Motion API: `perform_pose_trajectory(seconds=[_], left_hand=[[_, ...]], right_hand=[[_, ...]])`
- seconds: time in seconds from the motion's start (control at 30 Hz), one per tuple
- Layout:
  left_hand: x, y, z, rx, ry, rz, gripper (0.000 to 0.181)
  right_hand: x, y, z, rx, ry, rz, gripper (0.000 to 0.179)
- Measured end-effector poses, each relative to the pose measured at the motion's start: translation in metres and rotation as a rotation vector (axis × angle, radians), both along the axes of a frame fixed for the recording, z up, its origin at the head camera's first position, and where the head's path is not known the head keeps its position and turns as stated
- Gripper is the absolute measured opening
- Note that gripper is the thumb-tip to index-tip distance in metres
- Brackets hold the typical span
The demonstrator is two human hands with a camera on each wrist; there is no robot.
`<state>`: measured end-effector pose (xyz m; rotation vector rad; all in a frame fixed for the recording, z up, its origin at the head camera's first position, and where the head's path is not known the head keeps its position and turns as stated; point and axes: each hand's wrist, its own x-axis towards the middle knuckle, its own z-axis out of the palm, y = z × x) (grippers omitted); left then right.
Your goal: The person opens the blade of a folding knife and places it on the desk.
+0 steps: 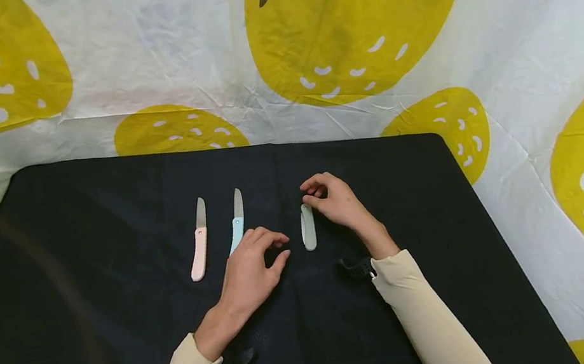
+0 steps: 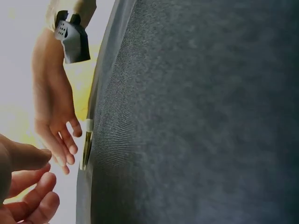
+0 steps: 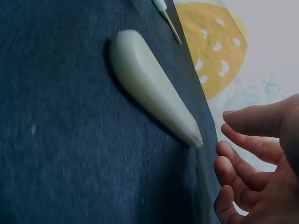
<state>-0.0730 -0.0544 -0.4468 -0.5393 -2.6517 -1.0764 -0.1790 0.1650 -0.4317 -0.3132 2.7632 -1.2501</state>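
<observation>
A folded pale green pocket knife (image 1: pixel 308 229) lies on the black cloth, its blade tucked into the handle. My right hand (image 1: pixel 337 201) hovers by the far end of it, fingers loosely bent and holding nothing. In the right wrist view, a gap shows between those fingertips and the green knife (image 3: pixel 152 88). My left hand (image 1: pixel 250 276) is held to the left of the green knife, thumb and fingers spread apart with nothing between them. It covers the lower handle of a light blue knife (image 1: pixel 237 226), whose blade is unfolded and points away from me.
Left of the blue knife lies a pink-handled knife (image 1: pixel 200 252), also with its blade out. A black cloth (image 1: pixel 84 294) covers the table. Behind it hangs a white curtain (image 1: pixel 157 37) with yellow fruit shapes. Dark straps sit at both wrists.
</observation>
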Motion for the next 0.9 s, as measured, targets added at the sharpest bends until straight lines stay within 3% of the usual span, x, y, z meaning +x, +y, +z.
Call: perform_pose_trajectory(seconds=[0.53,0.73,0.9], left_hand=[[-0.014,0.016,-0.004,-0.069,-0.146,0.006,0.029],[-0.019,0.021,-0.002,-0.122,-0.208,-0.003,0.038],[-0.024,0.026,-0.001,-0.182,-0.209,0.000,0.046]], right_hand=[[0.004,0.007,-0.006,0.104,-0.070,0.041,0.024],[0.004,0.008,-0.006,0.126,-0.049,0.055,0.019],[0.005,0.009,-0.008,0.138,-0.034,0.059,0.015]])
